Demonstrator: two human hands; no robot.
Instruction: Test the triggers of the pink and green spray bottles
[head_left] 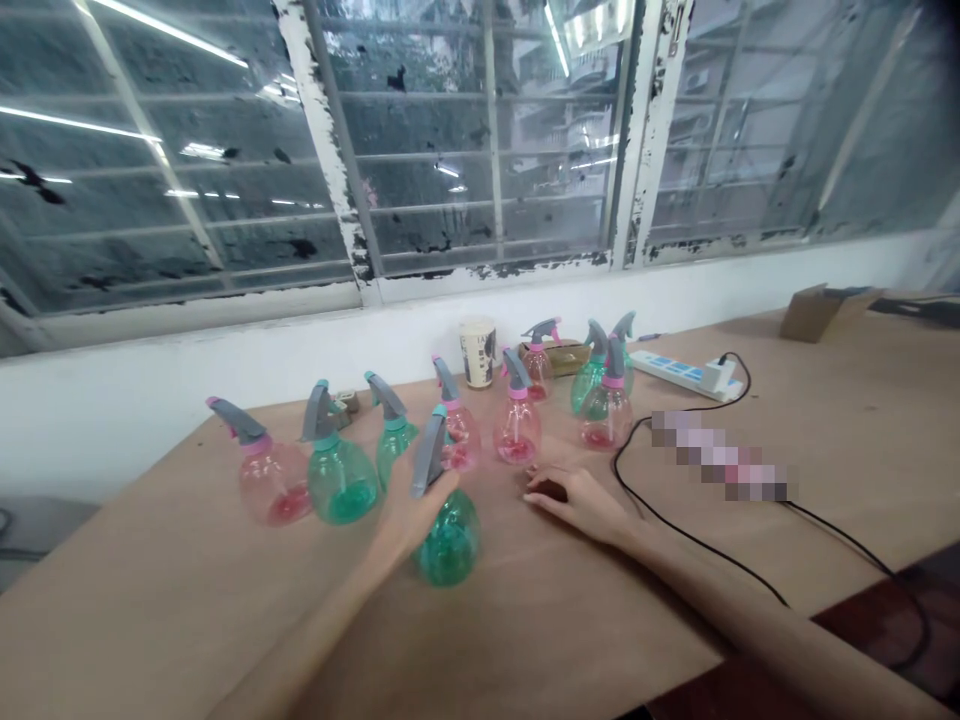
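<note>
Green bottle point(448, 540), a sprayer with a grey head point(429, 455), is near the middle of the table point(525, 640), in front of a loose row. The left hand point(409, 500) grasps it just below the head, thumb across the near side; the narrow neck probably gives a surer hold than the round body. Whether its base touches the table, I cannot tell. The right hand point(585, 500) is low over the table nearby, fingers loosely curled around nothing, perhaps propped for balance. Behind, pink bottles point(517, 432) and other green bottles point(343, 482) stand upright, many with gaps that seem to leave room for fingers. A cup point(478, 355) stands at the back; a power strip point(679, 375) lies to the right, apart from the hands
</note>
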